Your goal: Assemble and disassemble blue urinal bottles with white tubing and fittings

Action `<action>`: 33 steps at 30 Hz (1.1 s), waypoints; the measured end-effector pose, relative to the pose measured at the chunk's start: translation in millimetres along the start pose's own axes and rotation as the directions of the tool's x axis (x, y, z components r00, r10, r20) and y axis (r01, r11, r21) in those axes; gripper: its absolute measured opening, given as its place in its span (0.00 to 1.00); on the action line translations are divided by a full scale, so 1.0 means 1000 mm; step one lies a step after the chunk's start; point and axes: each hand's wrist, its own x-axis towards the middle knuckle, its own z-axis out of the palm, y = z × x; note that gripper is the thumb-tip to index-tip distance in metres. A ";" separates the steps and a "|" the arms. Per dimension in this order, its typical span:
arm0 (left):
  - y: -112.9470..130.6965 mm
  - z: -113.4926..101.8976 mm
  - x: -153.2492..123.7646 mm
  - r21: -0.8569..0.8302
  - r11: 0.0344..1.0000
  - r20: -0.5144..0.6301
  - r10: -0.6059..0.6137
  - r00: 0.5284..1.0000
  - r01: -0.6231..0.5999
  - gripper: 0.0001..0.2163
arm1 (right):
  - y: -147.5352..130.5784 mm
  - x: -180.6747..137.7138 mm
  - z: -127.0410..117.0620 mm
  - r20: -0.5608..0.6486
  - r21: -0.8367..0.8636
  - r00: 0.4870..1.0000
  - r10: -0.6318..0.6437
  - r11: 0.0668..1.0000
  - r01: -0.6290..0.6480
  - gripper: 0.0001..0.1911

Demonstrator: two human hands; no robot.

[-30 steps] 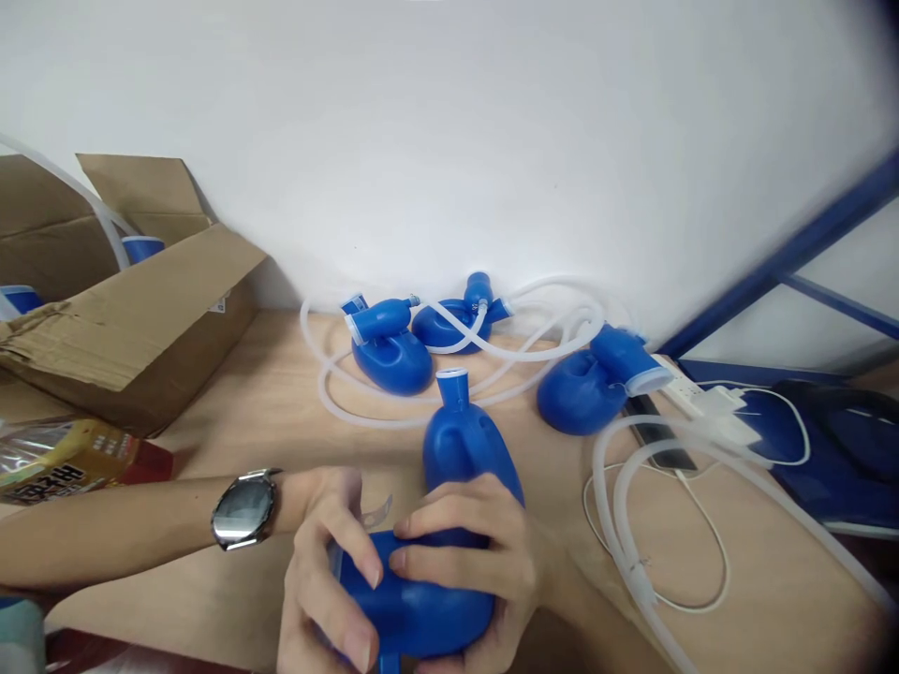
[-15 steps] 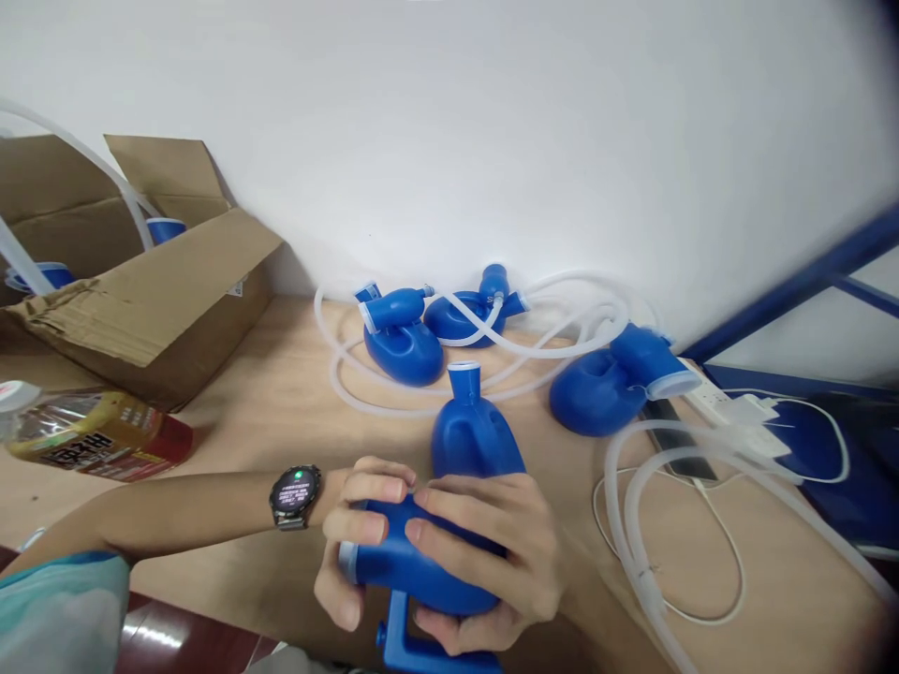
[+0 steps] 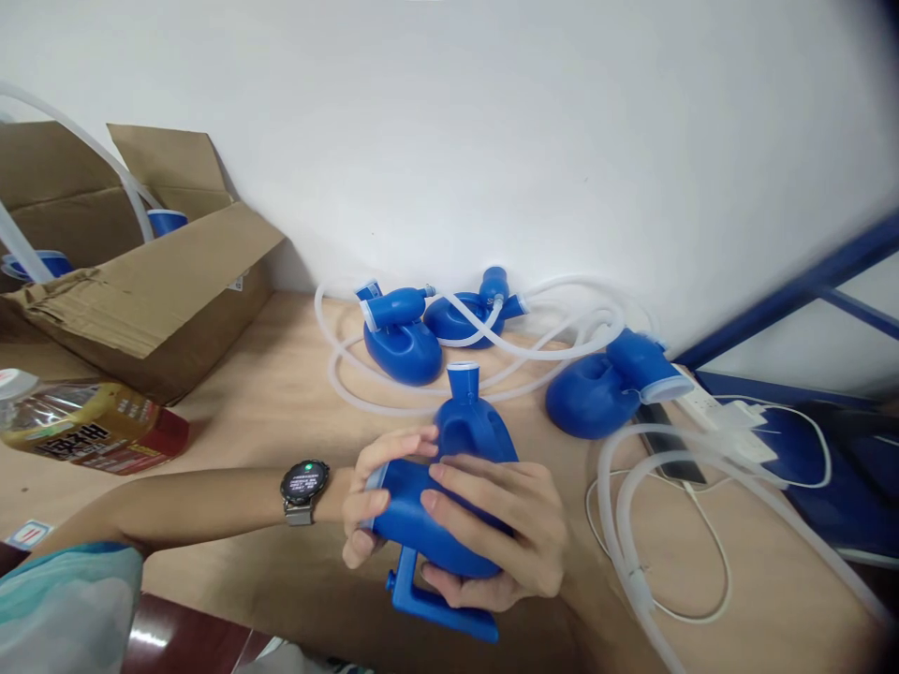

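Note:
Both my hands are on a blue plastic cup-shaped part (image 3: pixel 407 498), held on its side over the near part of the table. Its white rim faces left. My left hand (image 3: pixel 375 491) curls around the rim end, and my right hand (image 3: pixel 502 529) wraps the rounded end, hiding much of it. An L-shaped blue handle (image 3: pixel 442 604) with a small knob sticks out below; its joint is partly hidden. Just beyond my hands stands a blue plastic urinal bottle (image 3: pixel 472 426), its white-rimmed neck pointing away from me. Whether cup and bottle touch is hidden.
Several more blue bottles (image 3: pixel 404 354) with coiled clear hoses (image 3: pixel 383 409) lie by the wall. An open cardboard box (image 3: pixel 161 281) and a drink bottle (image 3: pixel 98 426) are at left. A phone (image 3: pixel 670 440), a power strip (image 3: pixel 702 407) and cables are at right.
The cup and both hands have risen slightly away from me, tilting the rim end up. My left fingers have shifted toward the rim, and more of the handle shows.

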 end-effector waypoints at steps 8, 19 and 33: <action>0.056 0.027 0.053 -0.332 0.942 -0.179 -0.024 0.984 -0.037 0.22 | 0.008 -0.005 -0.005 0.108 -0.192 0.994 -0.019 0.981 0.039 0.23; 0.056 0.004 0.112 -0.323 0.230 0.239 -0.919 0.314 0.918 0.25 | 0.046 -0.016 0.003 0.049 -0.178 0.999 0.001 0.984 0.007 0.19; 0.083 -0.006 0.136 0.257 0.959 0.240 0.057 0.969 -0.120 0.12 | 0.064 -0.027 0.009 0.145 0.452 0.732 0.666 0.614 -0.648 0.21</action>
